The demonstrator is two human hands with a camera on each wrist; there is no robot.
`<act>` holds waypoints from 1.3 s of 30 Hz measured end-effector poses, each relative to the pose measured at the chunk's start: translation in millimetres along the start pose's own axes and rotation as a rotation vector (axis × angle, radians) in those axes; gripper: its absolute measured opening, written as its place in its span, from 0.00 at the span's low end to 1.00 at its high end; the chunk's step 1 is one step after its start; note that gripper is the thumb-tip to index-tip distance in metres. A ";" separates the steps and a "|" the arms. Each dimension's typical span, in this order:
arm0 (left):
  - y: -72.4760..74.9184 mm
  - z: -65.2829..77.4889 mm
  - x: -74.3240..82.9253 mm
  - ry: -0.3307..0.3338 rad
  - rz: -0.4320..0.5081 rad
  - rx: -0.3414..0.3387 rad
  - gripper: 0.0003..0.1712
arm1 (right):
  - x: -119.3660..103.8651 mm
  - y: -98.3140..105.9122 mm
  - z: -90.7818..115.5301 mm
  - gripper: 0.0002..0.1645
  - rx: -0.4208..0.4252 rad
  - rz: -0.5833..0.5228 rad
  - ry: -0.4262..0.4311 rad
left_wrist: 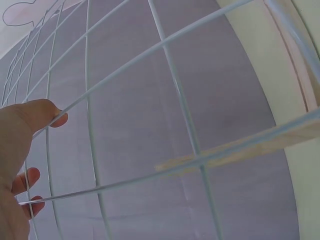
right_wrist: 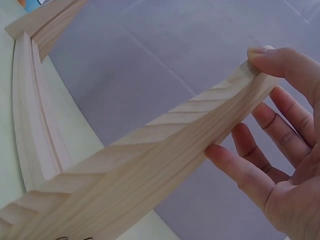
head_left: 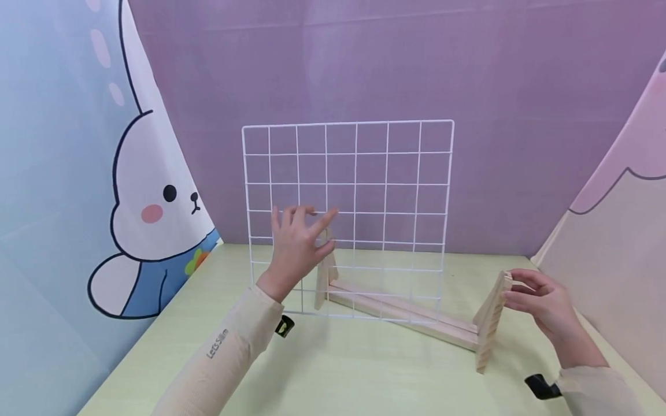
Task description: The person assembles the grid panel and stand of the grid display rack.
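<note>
The wire grid panel [head_left: 355, 184] is a flat rectangle of thin, smooth white rods with rounded corners, crossed at right angles into even cells. It stands near upright at the left hand [head_left: 294, 245], in front of the wooden stand [head_left: 395, 314] in the head view. Whether its lower edge touches the stand cannot be told.

Left fingers: curled on the grid wires toward the panel's left part. The thumb overlaps one rod; other fingertips show among the wires below it.

The stand is of pale, unpainted wood with visible grain. A straight rail with a lengthwise groove joins two tapering end pieces, the left end piece [head_left: 322, 283] and the right end piece [head_left: 488, 335]. The narrow edge of the right one carries slanting bands.

Right fingers: the right hand [head_left: 546, 303] pinches the upper end of the right end piece, with the thumb on its tip and the other fingers spread along the opposite edge.

The stand rests on a pale yellow-green surface [head_left: 364, 375]. Behind hangs a creased purple backdrop [head_left: 364, 58]; at left, a light blue sheet [head_left: 52, 173] bears a cartoon figure [head_left: 145, 150].
</note>
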State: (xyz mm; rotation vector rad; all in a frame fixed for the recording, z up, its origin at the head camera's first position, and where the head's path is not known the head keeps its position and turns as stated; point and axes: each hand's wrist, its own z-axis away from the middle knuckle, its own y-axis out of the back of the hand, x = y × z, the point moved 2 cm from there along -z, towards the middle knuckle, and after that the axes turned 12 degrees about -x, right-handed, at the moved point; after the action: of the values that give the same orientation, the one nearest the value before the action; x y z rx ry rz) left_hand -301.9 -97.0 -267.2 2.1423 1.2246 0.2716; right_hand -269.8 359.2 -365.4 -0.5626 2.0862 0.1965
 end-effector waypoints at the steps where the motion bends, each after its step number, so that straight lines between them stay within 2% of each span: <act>1: 0.5 -0.7 0.0 -0.001 -0.001 0.003 0.31 | 0.7 -0.7 -1.7 0.31 -0.007 0.003 -0.001; 11: 5.9 -9.6 1.1 -0.013 -0.019 0.039 0.31 | 9.7 -9.9 -16.9 0.30 -0.041 -0.006 -0.015; 18: 8.7 -15.6 3.7 -0.006 0.000 0.039 0.31 | 16.8 -14.6 -24.4 0.31 -0.050 -0.014 -0.019; 29: 11.5 -26.1 4.7 -0.013 -0.025 0.084 0.31 | 28.4 -19.7 -38.7 0.31 -0.120 -0.027 -0.011; 39: 12.1 -37.2 4.3 -0.017 -0.033 0.112 0.31 | 35.2 -28.4 -47.1 0.30 -0.121 -0.023 -0.046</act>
State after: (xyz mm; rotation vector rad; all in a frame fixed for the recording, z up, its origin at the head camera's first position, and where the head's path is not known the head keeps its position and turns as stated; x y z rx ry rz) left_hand -308.6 -81.6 -231.6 2.2118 1.2916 0.1741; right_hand -308.5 306.5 -366.4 -0.6482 2.0320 0.3214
